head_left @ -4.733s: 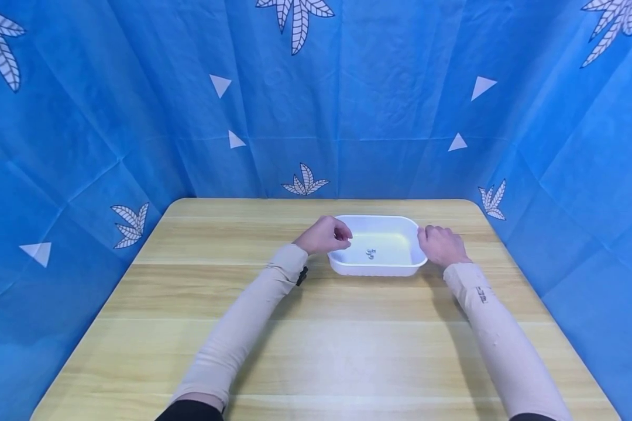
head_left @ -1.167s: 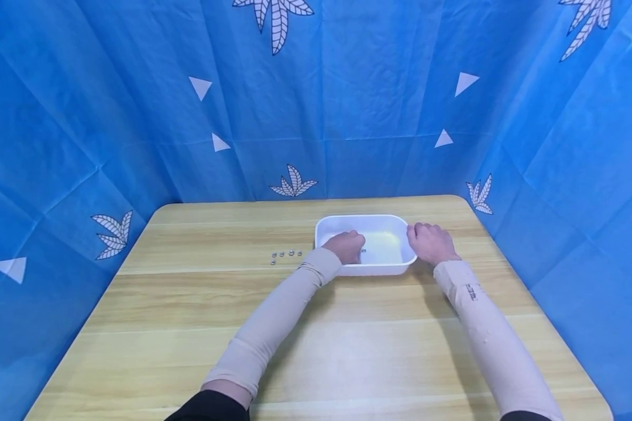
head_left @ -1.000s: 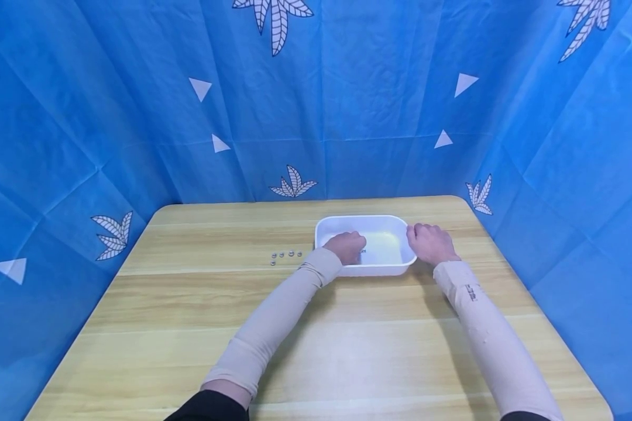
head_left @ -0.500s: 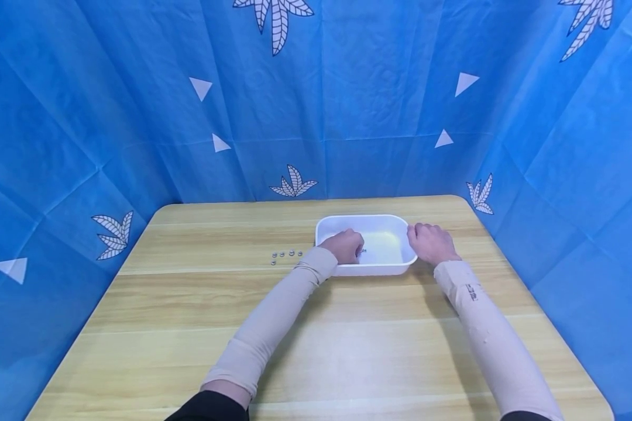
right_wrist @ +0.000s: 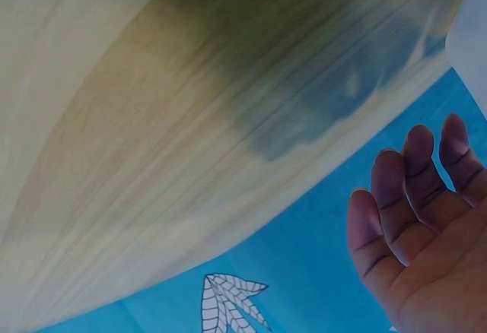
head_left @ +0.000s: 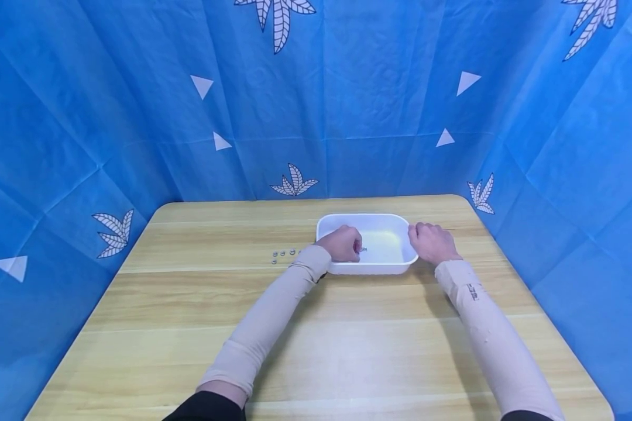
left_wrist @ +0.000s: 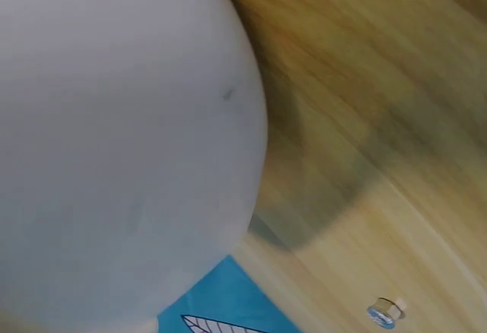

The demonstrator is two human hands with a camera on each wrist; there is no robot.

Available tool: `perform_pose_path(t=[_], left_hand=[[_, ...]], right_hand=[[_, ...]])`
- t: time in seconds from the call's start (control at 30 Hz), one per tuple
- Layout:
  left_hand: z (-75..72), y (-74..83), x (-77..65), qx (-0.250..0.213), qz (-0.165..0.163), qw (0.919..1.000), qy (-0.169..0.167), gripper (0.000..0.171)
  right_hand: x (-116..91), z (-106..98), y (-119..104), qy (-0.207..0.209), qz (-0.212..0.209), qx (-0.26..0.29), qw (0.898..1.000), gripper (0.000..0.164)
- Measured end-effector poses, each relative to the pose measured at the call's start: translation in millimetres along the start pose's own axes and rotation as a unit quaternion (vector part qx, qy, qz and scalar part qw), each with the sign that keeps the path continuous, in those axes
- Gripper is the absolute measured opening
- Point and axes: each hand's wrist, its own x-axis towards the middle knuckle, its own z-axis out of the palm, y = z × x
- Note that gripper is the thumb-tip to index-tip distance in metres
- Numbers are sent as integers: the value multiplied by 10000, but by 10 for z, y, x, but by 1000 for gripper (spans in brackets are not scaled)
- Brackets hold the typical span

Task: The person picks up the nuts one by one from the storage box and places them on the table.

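A: ok so where are the metal bits (head_left: 364, 249) at?

B: Some are inside the white tub (head_left: 375, 269), right by the left hand (head_left: 341, 243). Others lie on the table (head_left: 163, 327), just left of the tub.

A: and the grip?

B: Left fingers curl down inside the tub, tips hidden, so can't tell if they're pinching anything. Right hand (head_left: 433, 242) is at the tub's right rim, fingers loosely bent, thumb unclear, so can't say if it's pinching. Blue leaf-print curtain (head_left: 379, 105) behind the tub.
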Motion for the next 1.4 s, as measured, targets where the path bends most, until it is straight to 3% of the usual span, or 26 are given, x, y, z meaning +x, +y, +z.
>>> perform_pose_path(t=[0.43, 0.73, 0.97, 1.23, 1.4], left_hand=[[-160, -39, -145, -846, 151, 9962, 143, 7], [-287, 21, -255, -925, 263, 9952, 165, 8], [-393, 47, -375, -1252, 280, 9916, 186, 7], [-509, -16, -483, -1455, 392, 9882, 277, 6], [-584, -46, -565, -1524, 299, 9873, 330, 5]], right_hand=[[13, 11, 4, -17, -47, -15, 10000, 67], [-12, -9, -16, -70, -51, 6, 10000, 67], [-10, -15, -17, -48, -75, -12, 10000, 66], [4, 2, -19, -48, -77, -45, 9999, 67], [-8, -7, -31, -59, -84, -30, 9999, 67]])
